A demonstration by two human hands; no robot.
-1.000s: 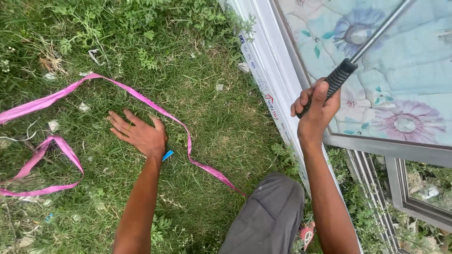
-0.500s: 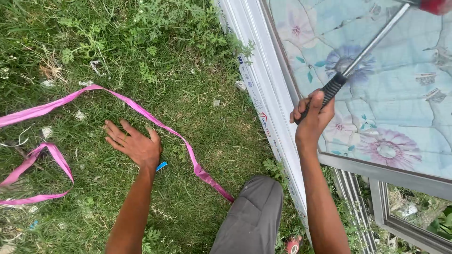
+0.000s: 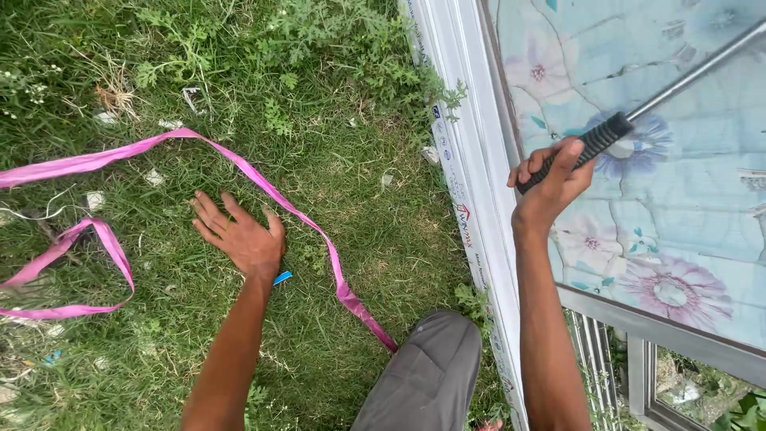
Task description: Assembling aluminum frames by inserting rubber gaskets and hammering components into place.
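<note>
My left hand (image 3: 239,234) lies flat on the grass with its fingers spread, holding nothing. A pink ribbon (image 3: 263,187) curves over the grass just past its fingertips. A small blue scrap (image 3: 282,278) lies by my left wrist. My right hand (image 3: 550,182) grips the black ribbed handle (image 3: 581,148) of a long metal rod (image 3: 702,68), which slants up to the right over a glass pane with a flower pattern (image 3: 638,160). The rod's far end is out of view.
A white window frame (image 3: 471,191) lies along the grass beside the pane. My knee in grey trousers (image 3: 427,375) is at the bottom. Grey metal frame bars (image 3: 638,375) lie at lower right. White litter bits (image 3: 153,177) dot the grass.
My right hand and the rod's handle have shifted slightly up and right over the pane. My left hand stays flat on the grass.
</note>
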